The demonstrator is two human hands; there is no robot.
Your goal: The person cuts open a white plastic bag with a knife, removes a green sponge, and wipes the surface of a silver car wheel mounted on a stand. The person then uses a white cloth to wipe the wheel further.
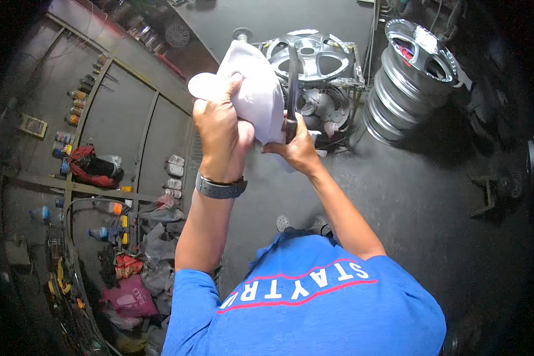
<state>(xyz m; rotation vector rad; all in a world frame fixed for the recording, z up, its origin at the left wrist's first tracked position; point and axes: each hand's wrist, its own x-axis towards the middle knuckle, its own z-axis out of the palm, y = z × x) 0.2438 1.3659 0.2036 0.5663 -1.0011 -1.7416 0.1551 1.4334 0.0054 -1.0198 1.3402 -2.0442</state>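
Both my hands are raised in front of me at a bulky, smooth white piece [252, 83] that looks like cloth or soft sheeting; its exact kind I cannot make out. My left hand [219, 127], with a dark watch on the wrist, is closed on its left side, and a rounded white end [204, 86] sticks out beside the fist. My right hand [296, 145] grips at the lower right edge, thumb against the white piece. A long dark strip [293, 77] rises from the right hand's fingers; whether it is a strap or a tool is unclear.
A silver spoked wheel rim [308, 53] lies on a metal frame straight ahead, machinery below it. Several rims stand in a stack [403, 83] to the right. Along the left are a metal rack [80, 113] with cans and bottles, a red bag [95, 166] and a pink bag [130, 296].
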